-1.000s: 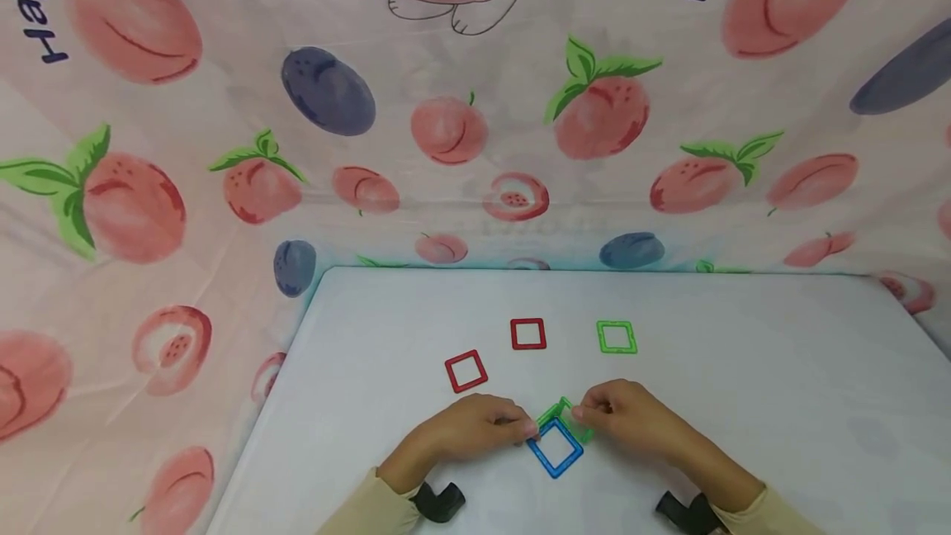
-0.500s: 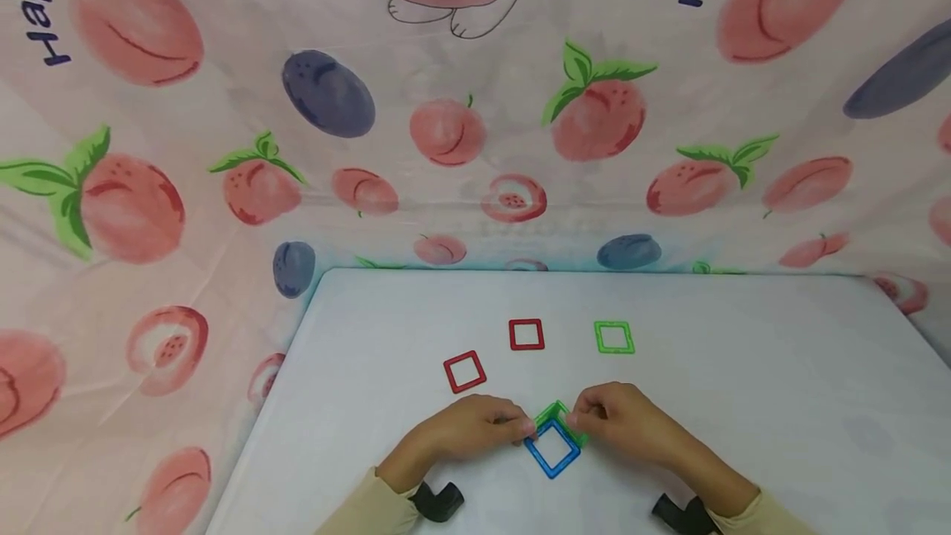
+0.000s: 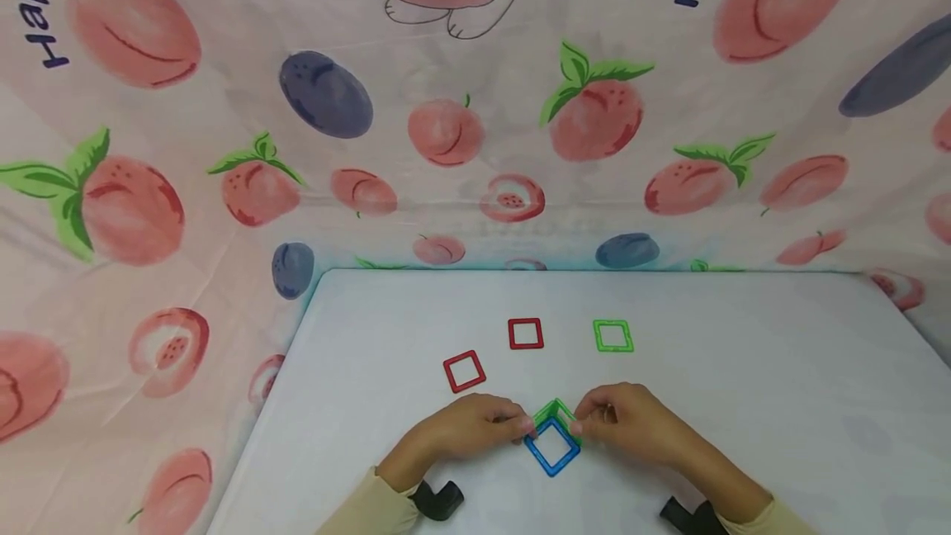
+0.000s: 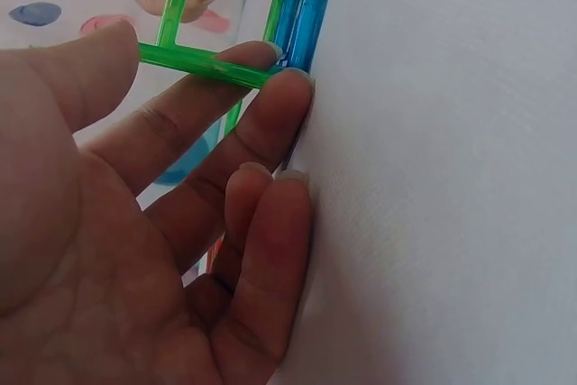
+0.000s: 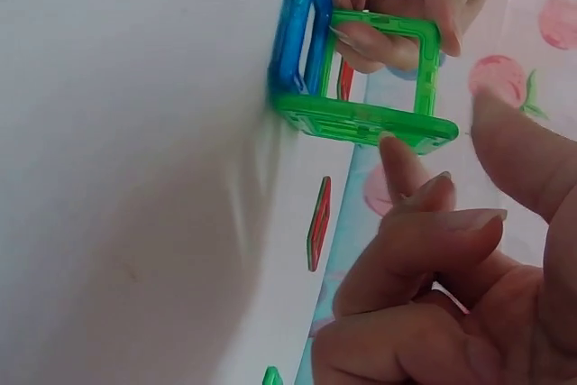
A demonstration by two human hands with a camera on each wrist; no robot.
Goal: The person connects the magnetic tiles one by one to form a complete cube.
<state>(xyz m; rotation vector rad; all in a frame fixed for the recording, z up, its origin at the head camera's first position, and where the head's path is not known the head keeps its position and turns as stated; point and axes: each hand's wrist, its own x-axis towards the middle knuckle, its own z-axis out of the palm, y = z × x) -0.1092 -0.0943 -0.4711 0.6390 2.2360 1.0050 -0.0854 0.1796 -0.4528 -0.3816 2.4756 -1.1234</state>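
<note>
White tabletop spreads beneath it all: the left hand holds a standing green frame; the right hand touches the adjoining green frame with a fingertip, thumb apart. Between them lies a blue frame; beyond, two red frames and a lone green frame.

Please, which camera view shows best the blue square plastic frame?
The head view, because there the blue square plastic frame shows nearly its whole outline and open centre. Both wrist views show it only at a steep angle, cut off by the top edge.
</note>
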